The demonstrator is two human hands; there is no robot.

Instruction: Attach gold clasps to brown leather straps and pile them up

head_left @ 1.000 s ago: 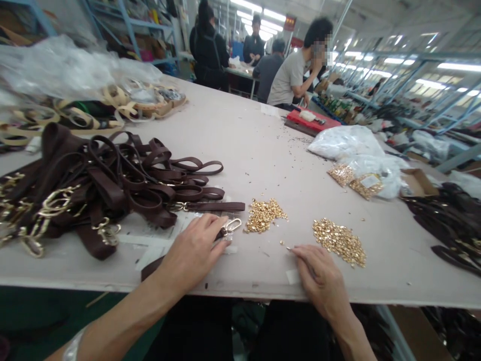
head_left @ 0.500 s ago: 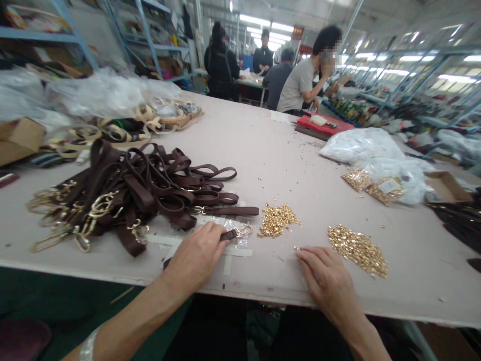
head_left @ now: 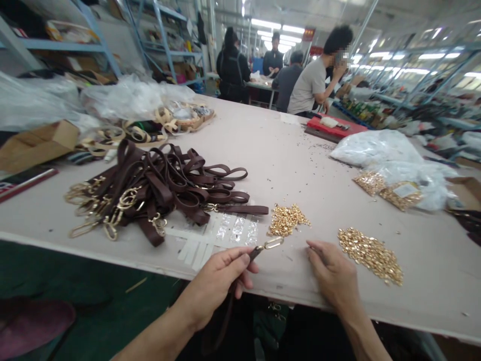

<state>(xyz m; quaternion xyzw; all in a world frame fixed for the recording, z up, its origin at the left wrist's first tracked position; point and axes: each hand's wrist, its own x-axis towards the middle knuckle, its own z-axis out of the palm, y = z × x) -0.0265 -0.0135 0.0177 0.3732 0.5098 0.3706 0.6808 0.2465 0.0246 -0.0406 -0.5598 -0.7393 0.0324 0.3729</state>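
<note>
My left hand (head_left: pixel 221 278) is closed round the end of a brown leather strap (head_left: pixel 252 254) at the table's near edge. The strap's gold clasp (head_left: pixel 273 243) sticks out past my fingers, and the rest hangs below the table. My right hand (head_left: pixel 330 273) rests on the table with fingers pinched together; what they hold is too small to make out. It lies between two heaps of small gold rivets, one (head_left: pixel 287 219) ahead of the clasp and one (head_left: pixel 372 253) to the right.
A pile of brown straps with gold clasps (head_left: pixel 150 188) lies at the left, with strips of tape (head_left: pixel 218 233) in front. Beige straps (head_left: pixel 150 125), plastic bags (head_left: pixel 379 148), bagged rivets (head_left: pixel 391 188) and a cardboard box (head_left: pixel 33 143) sit further back. Several people work at the far end.
My left hand has lifted the strap end off the taped spot and pulled it back to the table's edge. My right hand stayed by the rivets. The camera has swung left.
</note>
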